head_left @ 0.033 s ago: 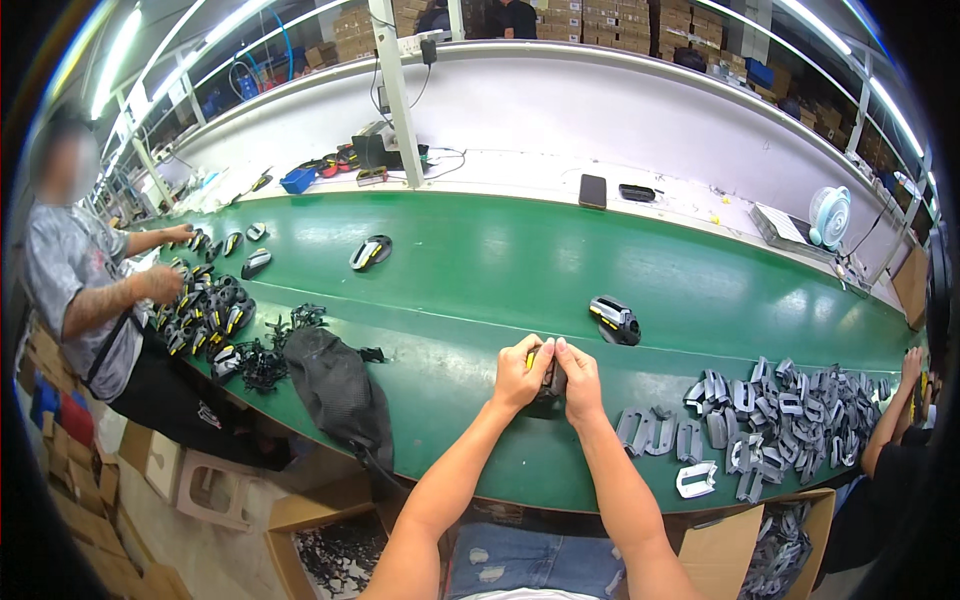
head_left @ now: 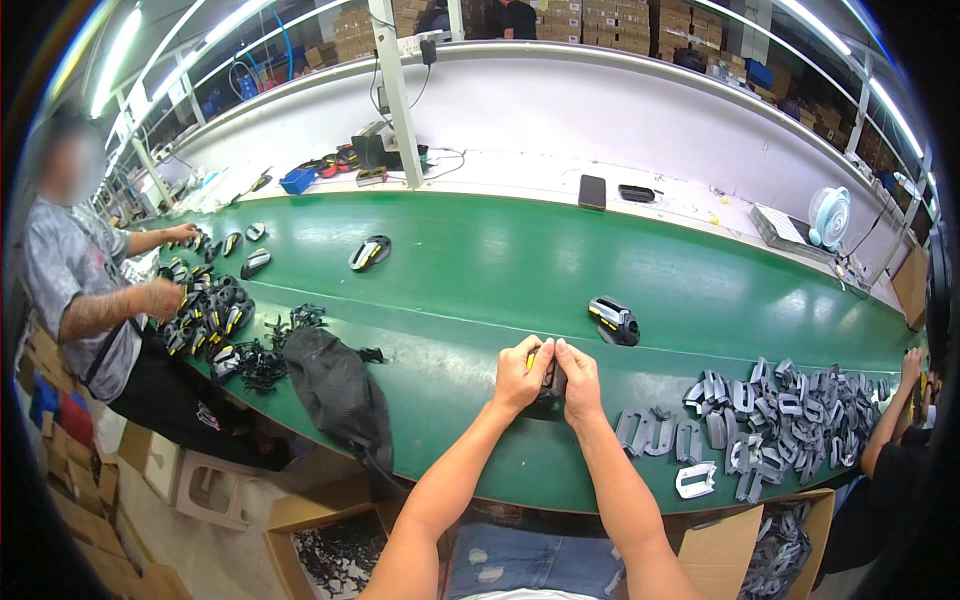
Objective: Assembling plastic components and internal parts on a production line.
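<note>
Above the near strip of the green bench (head_left: 450, 420), my left hand (head_left: 517, 377) and my right hand (head_left: 579, 380) are closed around a black and yellow plastic housing (head_left: 549, 384). Both thumbs press on its top, side by side, and the fingers cover most of it. A similar grey, black and yellow housing (head_left: 614, 320) lies just beyond my right hand. To the right of that hand are loose grey U-shaped plastic pieces (head_left: 658, 433), with a white-looking one (head_left: 696, 480) near the front edge.
A large heap of grey pieces (head_left: 790, 410) covers the right side. Leftward lie a black mesh bag (head_left: 335, 390), small black parts (head_left: 262, 368) and piled housings (head_left: 205, 310), where a co-worker (head_left: 80, 270) works. Another person's arm (head_left: 895, 415) reaches in at right. Open cartons (head_left: 290, 515) stand below.
The co-worker's nearer hand at the left has shifted slightly lower, toward the piled housings. My hands and the housing between them look the same.
</note>
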`<state>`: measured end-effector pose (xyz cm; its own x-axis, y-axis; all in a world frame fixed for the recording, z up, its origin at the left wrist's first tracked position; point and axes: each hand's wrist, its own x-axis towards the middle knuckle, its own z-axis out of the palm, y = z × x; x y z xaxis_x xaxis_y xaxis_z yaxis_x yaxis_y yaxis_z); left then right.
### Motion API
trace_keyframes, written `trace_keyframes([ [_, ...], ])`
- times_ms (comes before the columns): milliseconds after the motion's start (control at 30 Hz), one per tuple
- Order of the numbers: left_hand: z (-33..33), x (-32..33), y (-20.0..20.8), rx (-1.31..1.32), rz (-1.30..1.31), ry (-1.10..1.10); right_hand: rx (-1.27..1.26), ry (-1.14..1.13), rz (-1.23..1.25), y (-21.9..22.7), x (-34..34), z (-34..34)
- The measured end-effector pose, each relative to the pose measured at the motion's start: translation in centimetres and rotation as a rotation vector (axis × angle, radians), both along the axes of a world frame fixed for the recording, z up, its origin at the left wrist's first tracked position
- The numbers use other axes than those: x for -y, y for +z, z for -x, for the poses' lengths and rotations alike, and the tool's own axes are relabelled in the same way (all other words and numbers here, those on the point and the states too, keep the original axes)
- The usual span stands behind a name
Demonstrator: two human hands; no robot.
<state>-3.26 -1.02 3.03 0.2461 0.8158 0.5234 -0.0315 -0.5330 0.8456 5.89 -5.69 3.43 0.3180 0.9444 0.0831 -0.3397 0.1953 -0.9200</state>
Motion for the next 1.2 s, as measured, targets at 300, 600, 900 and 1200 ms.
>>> trace_keyframes([
  [300,-0.3,-0.3,0.3,-0.011,0.032,0.030,-0.163,0.058,-0.010,-0.1,-0.4,-0.1],
  [600,-0.2,-0.8,0.0,0.018,0.156,-0.018,-0.092,0.015,0.027,-1.0,-0.5,0.1],
  [900,0.0,-0.8,-0.3,-0.048,0.141,0.034,-0.020,0.072,0.041,-0.6,-0.5,-0.4],
  [1200,-0.4,-1.4,-0.6,-0.090,0.287,-0.024,0.055,-0.090,-0.001,-1.8,-1.0,0.0],
])
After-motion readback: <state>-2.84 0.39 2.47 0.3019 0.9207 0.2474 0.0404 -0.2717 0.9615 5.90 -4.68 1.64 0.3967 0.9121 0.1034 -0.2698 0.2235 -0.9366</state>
